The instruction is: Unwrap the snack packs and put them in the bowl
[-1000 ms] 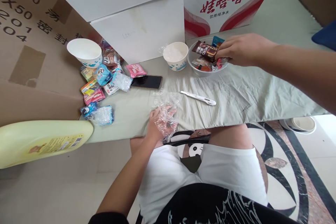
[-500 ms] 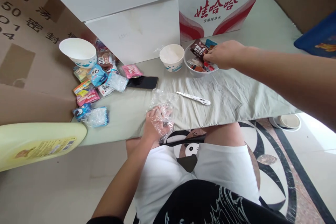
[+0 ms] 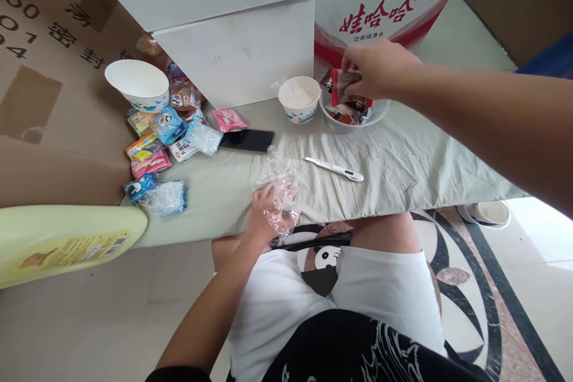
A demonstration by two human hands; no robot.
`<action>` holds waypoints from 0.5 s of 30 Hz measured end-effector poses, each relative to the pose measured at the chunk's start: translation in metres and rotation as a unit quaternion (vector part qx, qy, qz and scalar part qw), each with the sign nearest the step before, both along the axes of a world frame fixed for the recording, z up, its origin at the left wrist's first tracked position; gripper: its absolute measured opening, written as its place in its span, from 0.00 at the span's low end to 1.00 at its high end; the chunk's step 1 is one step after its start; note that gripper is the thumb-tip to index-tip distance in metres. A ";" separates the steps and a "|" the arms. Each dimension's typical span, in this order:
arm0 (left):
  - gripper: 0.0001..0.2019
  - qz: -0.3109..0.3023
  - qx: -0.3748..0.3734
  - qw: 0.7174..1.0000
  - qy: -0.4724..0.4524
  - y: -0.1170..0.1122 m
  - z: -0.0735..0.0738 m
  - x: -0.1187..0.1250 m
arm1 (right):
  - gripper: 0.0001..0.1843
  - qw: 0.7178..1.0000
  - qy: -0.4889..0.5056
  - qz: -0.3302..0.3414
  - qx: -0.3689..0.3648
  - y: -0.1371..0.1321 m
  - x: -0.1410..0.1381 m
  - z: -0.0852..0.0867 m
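Observation:
Over a clear plastic bowl (image 3: 380, 112), my right hand (image 3: 376, 68) pinches a snack packet (image 3: 342, 85) with red edges and a brownish see-through middle. Several other small wrapped snacks lie in the bowl beneath it. My left hand (image 3: 268, 209) rests at the near edge of the cloth, fingers curled round crumpled clear plastic film (image 3: 283, 191). To the right of the film lies a white utility knife (image 3: 335, 169). A paper cup (image 3: 299, 101) with blue print stands left of the bowl, clear film inside it.
Another paper cup (image 3: 138, 86) sits tilted among several wrapped snacks (image 3: 168, 125) on the left. Beside them lie a black phone (image 3: 249, 140) and a pink packet (image 3: 228, 119). White cartons (image 3: 237, 54) stand behind. A pale yellow jug (image 3: 67, 245) is at lower left.
My right hand has risen slightly from the bowl with the red-edged packet in its fingers. The left hand keeps its place on the film. The view has shifted slightly.

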State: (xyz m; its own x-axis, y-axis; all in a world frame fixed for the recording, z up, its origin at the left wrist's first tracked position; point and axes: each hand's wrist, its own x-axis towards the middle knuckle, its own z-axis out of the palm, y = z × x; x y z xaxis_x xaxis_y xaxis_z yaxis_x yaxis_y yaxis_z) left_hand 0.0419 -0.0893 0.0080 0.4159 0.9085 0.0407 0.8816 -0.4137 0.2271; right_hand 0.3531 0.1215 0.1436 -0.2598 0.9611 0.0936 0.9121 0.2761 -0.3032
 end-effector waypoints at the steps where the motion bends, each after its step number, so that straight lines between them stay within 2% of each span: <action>1: 0.24 0.000 -0.002 1.000 0.004 0.000 0.000 0.000 | 0.31 1.000 -0.020 -0.002 -0.013 0.006 -0.003 -0.006; 4: 0.24 0.000 -0.009 1.000 0.016 0.000 0.002 0.000 | 0.36 0.999 -0.050 -0.006 -0.011 0.023 -0.009 -0.022; 7: 0.23 -0.003 -0.013 1.000 0.015 0.000 0.002 -0.001 | 0.31 1.000 -0.025 0.002 0.001 0.034 -0.005 -0.036; 9: 0.23 -0.007 -0.011 1.000 0.011 0.000 0.001 -0.002 | 0.27 1.000 -0.009 0.009 -0.022 0.038 0.000 -0.046; 12: 0.24 -0.015 -0.015 1.000 0.010 0.001 -0.002 -0.004 | 0.24 0.998 -0.013 0.009 -0.068 0.036 0.005 -0.057; 15: 0.24 -0.017 -0.013 1.000 0.006 0.001 -0.004 -0.005 | 0.22 0.994 -0.053 -0.007 -0.096 0.025 0.000 -0.056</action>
